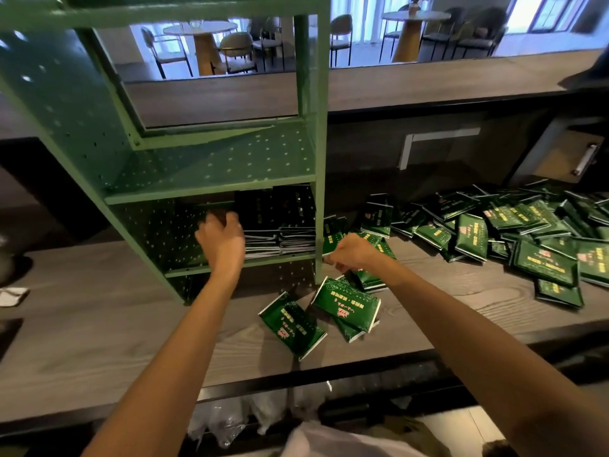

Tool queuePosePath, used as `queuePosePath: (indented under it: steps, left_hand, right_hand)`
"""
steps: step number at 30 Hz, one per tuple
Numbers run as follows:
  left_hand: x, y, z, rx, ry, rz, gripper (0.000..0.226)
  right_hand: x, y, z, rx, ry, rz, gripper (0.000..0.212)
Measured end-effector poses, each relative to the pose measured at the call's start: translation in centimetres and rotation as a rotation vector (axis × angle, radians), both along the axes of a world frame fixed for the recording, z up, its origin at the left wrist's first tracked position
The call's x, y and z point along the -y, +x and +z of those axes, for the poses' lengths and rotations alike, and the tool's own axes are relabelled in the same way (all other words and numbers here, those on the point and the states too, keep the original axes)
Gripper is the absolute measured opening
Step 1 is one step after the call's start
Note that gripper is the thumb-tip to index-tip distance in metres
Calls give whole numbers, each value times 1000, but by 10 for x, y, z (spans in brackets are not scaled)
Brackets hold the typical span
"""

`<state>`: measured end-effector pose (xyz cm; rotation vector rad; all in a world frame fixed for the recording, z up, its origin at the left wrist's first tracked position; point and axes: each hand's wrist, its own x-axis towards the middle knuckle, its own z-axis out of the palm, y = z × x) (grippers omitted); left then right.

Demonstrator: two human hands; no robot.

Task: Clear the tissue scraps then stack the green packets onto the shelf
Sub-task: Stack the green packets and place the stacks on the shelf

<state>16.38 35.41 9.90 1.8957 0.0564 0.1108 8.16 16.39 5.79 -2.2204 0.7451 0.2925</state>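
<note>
Two stacks of green packets [280, 232] sit in the shelf [211, 189]; many more lie on the desk [99, 324]. The left grip [220, 239] clasps a dark packet [219, 215] inside, and the right grip [351, 253] clutches green packets beside it.

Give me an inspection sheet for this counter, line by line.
Surface: wood-grain counter, shelf unit standing on it.
Job's things: stacked packets in the lower compartment; loose packets heaped at right, more by the front edge.
Clutter: white scrap at the left edge.
Hands: left hand at the stack, grip unclear; right hand grips a packet.
Cables: nothing seen.
Surroundings: tables and chairs beyond.
</note>
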Motion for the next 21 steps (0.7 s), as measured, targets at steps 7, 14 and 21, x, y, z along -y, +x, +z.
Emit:
queuePosePath:
  steps: [7,14,21]
  left_hand:
    - [48,-90,-10,316,249,-151,17]
    - [143,-146,-52,132,295,-325,17]
    - [245,-178,-68,-141,458,-334,26]
  right_hand:
    - [46,-34,-17,91,-30,-118,18]
    - [116,-77,-37,89,15,-76,15]
    - [206,-127,-41,15,3,-8,27]
